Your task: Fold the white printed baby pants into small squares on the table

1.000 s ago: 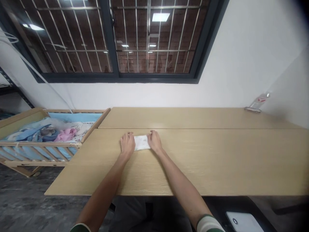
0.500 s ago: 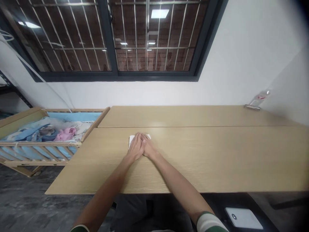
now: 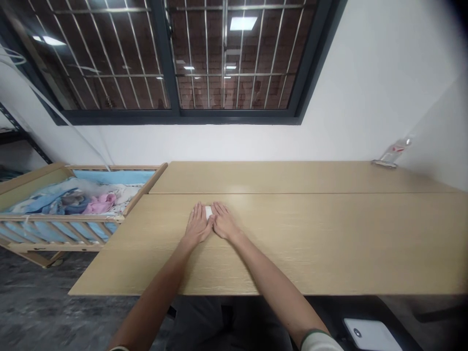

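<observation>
A small folded white cloth (image 3: pixel 208 212) lies on the light wooden table (image 3: pixel 310 243), and only a narrow strip of it shows between my hands. My left hand (image 3: pixel 197 225) lies flat on its left part, fingers stretched out and together. My right hand (image 3: pixel 224 225) rests flat on its right part, fingers extended too. Both palms press down side by side and hide most of the cloth.
A wooden baby crib (image 3: pixel 69 204) holding blue, pink and white clothes stands at the table's left end. A plastic bottle (image 3: pixel 393 151) lies at the far right corner by the wall. A white device (image 3: pixel 369 334) sits below the table's near edge.
My hands moved from the cloth's two ends to its middle, where they overlapped. They now lie flat slightly apart, and only a sliver of the cloth shows.
</observation>
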Motion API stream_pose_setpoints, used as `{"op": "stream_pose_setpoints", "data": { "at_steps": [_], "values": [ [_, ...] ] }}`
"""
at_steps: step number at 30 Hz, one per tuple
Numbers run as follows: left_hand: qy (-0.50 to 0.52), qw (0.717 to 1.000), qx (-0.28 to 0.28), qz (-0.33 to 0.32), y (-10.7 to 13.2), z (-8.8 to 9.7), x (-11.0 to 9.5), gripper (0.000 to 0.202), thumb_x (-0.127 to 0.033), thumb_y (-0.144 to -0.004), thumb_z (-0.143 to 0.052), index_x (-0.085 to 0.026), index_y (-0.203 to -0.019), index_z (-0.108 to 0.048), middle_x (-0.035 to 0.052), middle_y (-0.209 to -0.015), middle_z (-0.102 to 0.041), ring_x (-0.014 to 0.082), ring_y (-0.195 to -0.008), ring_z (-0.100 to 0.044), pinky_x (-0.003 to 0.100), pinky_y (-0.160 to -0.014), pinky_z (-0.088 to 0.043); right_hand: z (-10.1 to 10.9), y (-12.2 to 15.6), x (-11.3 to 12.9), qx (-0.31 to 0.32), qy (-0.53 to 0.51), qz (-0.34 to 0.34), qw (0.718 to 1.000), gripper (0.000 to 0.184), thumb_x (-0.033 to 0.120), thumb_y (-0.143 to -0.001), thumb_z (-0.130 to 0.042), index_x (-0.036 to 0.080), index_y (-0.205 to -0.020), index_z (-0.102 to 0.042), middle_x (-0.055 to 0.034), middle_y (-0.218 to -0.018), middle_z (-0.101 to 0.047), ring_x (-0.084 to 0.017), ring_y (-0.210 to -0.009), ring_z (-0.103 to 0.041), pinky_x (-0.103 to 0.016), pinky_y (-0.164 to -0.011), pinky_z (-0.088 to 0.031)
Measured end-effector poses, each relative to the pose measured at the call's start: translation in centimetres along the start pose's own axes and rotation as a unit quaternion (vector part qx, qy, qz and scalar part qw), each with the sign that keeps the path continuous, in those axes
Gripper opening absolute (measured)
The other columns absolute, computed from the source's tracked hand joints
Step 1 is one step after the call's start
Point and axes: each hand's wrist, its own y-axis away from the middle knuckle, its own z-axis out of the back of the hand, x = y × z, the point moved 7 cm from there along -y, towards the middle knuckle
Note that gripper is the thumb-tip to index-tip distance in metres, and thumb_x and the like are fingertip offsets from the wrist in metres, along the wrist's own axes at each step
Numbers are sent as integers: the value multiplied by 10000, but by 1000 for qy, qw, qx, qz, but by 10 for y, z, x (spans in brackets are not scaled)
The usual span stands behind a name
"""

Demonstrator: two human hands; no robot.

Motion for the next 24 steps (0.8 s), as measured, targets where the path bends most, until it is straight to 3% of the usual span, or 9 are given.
{"op": "stream_pose_setpoints", "data": {
  "at_steps": [6,12,15,18,20,24],
  "values": [
    [-17,1000,-14,12,1,3,4,810,-612,-1008,-174,-56,-1597,-174,233,-1675,-209,313,-1579,-126,501,-1272,-163,8,6,-6,10,-16,-33,999,620,320,-1038,-266,-3,-1561,-344,-203,-1645,-303,-278,-1563,-213,-453,-1273,-170],
    [-24,999,-22,8,2,8,3,821,-611,-1005,-205,-41,-1594,-159,245,-1678,-183,333,-1578,-119,517,-1267,-164,8,12,-20,23,-52,-75,996,696,460,-1061,-223,16,-1595,-268,-207,-1669,-237,-284,-1576,-157,-458,-1275,-155],
    [-13,999,-17,-28,0,19,3,821,-617,-998,-282,-59,-1592,-179,225,-1687,-173,318,-1582,-108,496,-1267,-173,11,13,-24,35,-75,-70,994,733,503,-1060,-222,16,-1608,-218,-218,-1681,-178,-293,-1583,-114,-475,-1273,-136],
    [33,997,-27,-56,-4,38,7,718,-558,-1002,-362,-121,-1565,-276,193,-1660,-281,316,-1549,-227,506,-1235,-242,26,13,-27,13,-97,-54,994,737,533,-1054,-272,71,-1623,-198,-201,-1692,-158,-295,-1586,-92,-507,-1262,-138],
    [60,996,-29,-60,-7,48,11,588,-502,-1008,-379,-172,-1495,-402,158,-1576,-439,299,-1469,-377,504,-1196,-304,40,15,-29,-17,-108,-37,993,704,525,-1040,-356,119,-1609,-267,-187,-1678,-237,-303,-1574,-151,-517,-1247,-169],
    [77,993,12,-83,-6,47,9,426,-505,-970,-485,-229,-1267,-615,91,-1343,-654,258,-1293,-557,446,-1146,-368,56,20,-27,-34,-128,14,991,595,479,-977,-544,181,-1488,-474,-164,-1485,-537,-303,-1391,-461,-469,-1162,-333]
  ]
}}
